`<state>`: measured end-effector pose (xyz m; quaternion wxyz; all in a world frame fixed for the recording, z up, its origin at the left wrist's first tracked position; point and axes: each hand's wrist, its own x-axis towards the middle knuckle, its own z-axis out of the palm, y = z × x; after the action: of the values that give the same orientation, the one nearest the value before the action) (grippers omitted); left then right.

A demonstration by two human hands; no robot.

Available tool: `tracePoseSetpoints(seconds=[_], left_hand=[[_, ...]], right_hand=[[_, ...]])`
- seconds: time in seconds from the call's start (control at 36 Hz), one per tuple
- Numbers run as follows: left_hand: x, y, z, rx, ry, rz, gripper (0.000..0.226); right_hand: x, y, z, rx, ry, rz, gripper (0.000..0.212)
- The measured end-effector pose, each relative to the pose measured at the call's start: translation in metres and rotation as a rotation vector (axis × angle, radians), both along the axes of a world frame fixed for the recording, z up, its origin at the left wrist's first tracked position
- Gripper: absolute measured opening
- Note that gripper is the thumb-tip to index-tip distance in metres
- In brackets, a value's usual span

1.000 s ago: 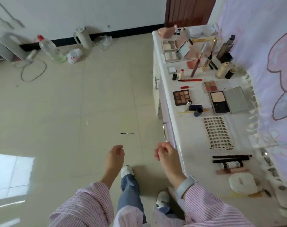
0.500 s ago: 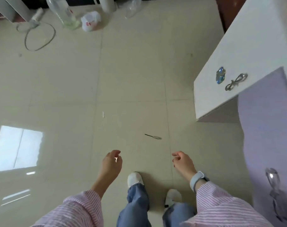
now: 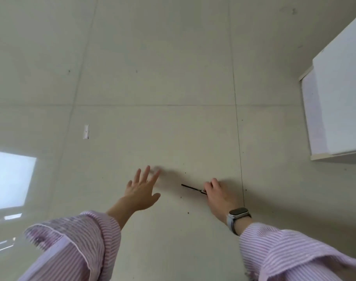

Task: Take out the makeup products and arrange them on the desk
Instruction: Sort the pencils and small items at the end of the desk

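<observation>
Two hands down at the floor | my right hand [image 3: 217, 196] has fingers [image 3: 208, 186] pinched on one end of thin dark makeup stick [image 3: 190, 187] lying on floor tiles [image 3: 152, 78] | left hand [image 3: 141, 191] hovers beside it, fingers spread apart, holding nothing | white desk corner [image 3: 339, 98] well off to the right

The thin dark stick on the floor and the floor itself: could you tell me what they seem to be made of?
The thin dark stick, pinched at one end by the right hand, looks like black plastic or lacquered wood with a pale, perhaps metal, end; it is too small to be sure. The floor appears to be glazed beige tile: straight grout lines and a bright window reflection suggest a smooth, glossy finish.
</observation>
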<state>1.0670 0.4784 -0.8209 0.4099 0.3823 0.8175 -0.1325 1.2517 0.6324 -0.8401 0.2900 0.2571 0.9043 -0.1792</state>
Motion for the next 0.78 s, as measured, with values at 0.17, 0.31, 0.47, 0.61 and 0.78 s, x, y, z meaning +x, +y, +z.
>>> tracePoseSetpoints(seconds=[0.17, 0.31, 0.47, 0.61, 0.78], left_hand=[[0.013, -0.015, 0.011, -0.123, -0.083, 0.088, 0.07], [0.035, -0.002, 0.103, 0.025, -0.067, 0.318, 0.059], [0.076, 0.04, 0.26, 0.297, -0.165, 0.516, 0.045], [0.116, 0.056, 0.399, 0.471, -0.281, 0.619, 0.037], [0.16, 0.068, 0.529, 0.59, -0.357, 0.526, 0.03]], right_hand=[[0.018, -0.008, 0.015, -0.143, 0.079, -0.338, 0.016], [0.042, -0.009, 0.121, -0.303, 0.223, -0.666, 0.007], [0.055, -0.011, 0.278, -0.362, 0.44, -1.04, 0.008], [0.069, -0.018, 0.431, -0.358, 0.647, -1.195, 0.008], [0.114, -0.036, 0.581, -0.208, 0.832, -1.21, 0.006]])
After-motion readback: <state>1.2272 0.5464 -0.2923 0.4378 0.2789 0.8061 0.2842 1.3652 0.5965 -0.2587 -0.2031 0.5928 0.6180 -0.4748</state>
